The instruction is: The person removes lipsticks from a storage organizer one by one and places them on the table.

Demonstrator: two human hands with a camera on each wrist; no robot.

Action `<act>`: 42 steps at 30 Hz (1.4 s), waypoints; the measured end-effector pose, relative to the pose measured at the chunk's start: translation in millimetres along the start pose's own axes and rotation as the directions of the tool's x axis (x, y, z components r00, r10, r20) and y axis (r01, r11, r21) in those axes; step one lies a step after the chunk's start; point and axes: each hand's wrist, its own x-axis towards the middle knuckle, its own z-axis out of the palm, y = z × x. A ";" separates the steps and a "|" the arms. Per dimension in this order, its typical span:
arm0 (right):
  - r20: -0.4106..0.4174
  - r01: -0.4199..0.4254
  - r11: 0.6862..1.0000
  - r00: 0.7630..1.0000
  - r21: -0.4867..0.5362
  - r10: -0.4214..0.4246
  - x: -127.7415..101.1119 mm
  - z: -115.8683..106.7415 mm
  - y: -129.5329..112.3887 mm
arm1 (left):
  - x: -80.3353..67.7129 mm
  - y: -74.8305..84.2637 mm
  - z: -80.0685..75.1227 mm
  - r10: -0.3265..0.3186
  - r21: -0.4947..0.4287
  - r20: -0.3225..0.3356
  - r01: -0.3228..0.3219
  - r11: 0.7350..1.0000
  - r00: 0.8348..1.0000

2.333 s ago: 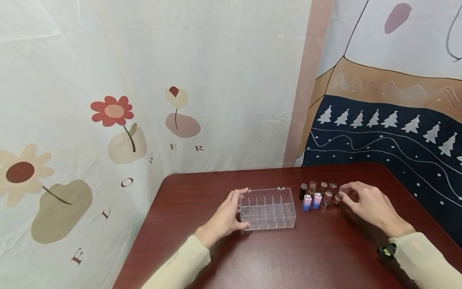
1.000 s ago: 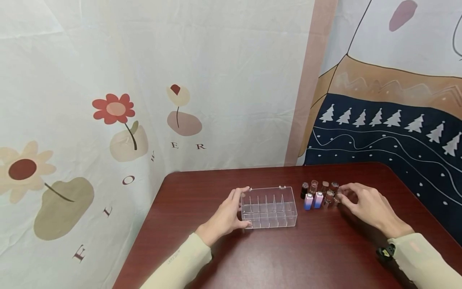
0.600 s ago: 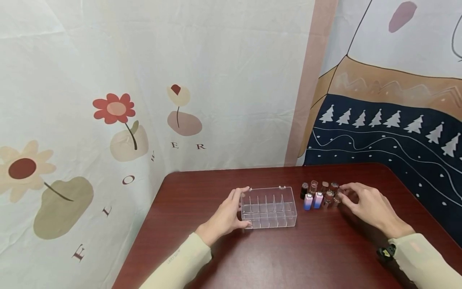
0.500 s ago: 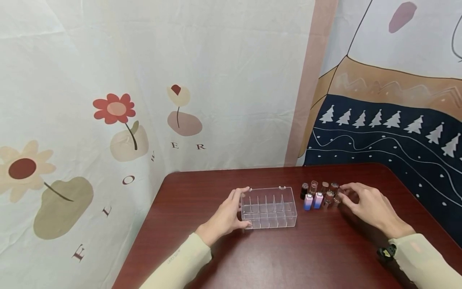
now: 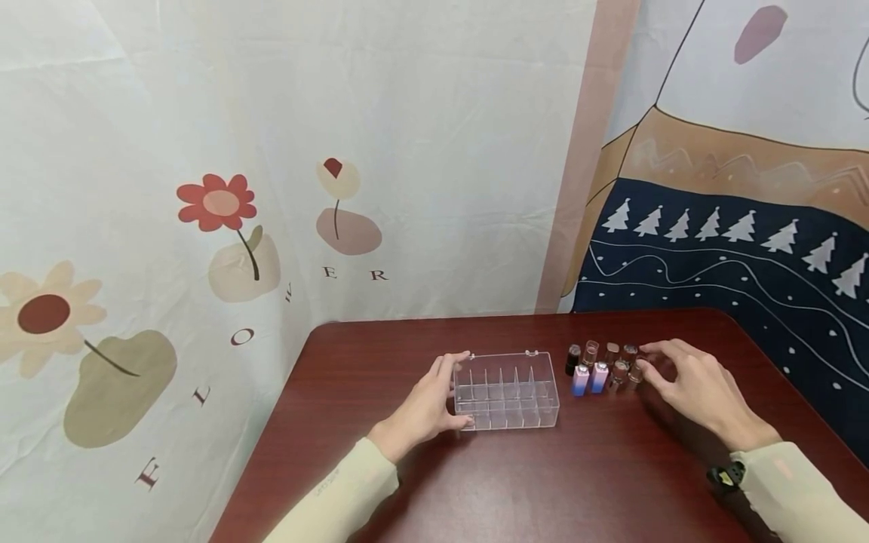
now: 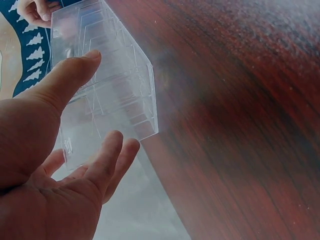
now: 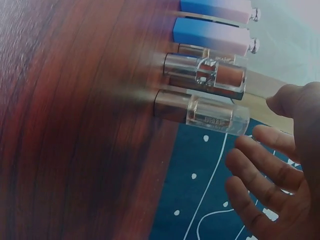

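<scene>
My left hand grips the left end of a clear plastic divided box, thumb at the front edge and fingers behind. Its transparent lid stands raised at the back. At the right, my right hand hovers beside the endmost clear-capped lipstick tube, thumb and fingers spread apart with nothing held. That tube stands upright by another clear-capped lipstick. Two pink-to-blue lipsticks are at the left of the front row. Behind them stand a black tube and several brownish, clear-capped ones.
A dark red wooden table bears everything. Its back edge meets a pale flower-printed curtain, with a navy tree-patterned cloth at the right. Several open compartments show inside the box.
The endmost lipstick has shifted slightly left, closer to its neighbour, and my right fingers have come away from it. My left hand and the box stay in place.
</scene>
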 end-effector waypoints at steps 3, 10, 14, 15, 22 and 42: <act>-0.039 0.011 1.000 0.999 0.000 -0.011 0.2 -1.4 -2.8 | 0.9 0.1 0.0 -0.001 -0.009 -0.002 0.001 1.000 1.000; -0.067 -0.009 1.000 0.998 0.000 0.009 -3.2 -4.9 -10.6 | 2.1 1.0 1.3 0.008 -0.004 0.000 -0.008 1.000 1.000; -0.100 0.015 1.000 0.995 0.013 -0.014 -4.5 -3.6 -18.1 | 1.7 2.0 1.1 0.008 0.005 0.005 -0.008 1.000 1.000; -0.108 0.022 1.000 0.994 0.017 -0.020 -4.9 -3.1 -20.5 | 1.5 2.4 1.1 0.007 0.007 0.005 -0.007 1.000 1.000; -0.151 0.084 0.996 0.985 0.032 -0.078 -7.5 5.1 -39.2 | -1.2 5.8 2.3 -0.001 0.032 -0.002 0.001 0.999 1.000; -0.095 0.164 0.984 0.983 0.065 -0.157 -14.3 21.8 -72.3 | -19.1 5.2 -10.0 -0.037 0.139 -0.096 0.050 0.989 0.995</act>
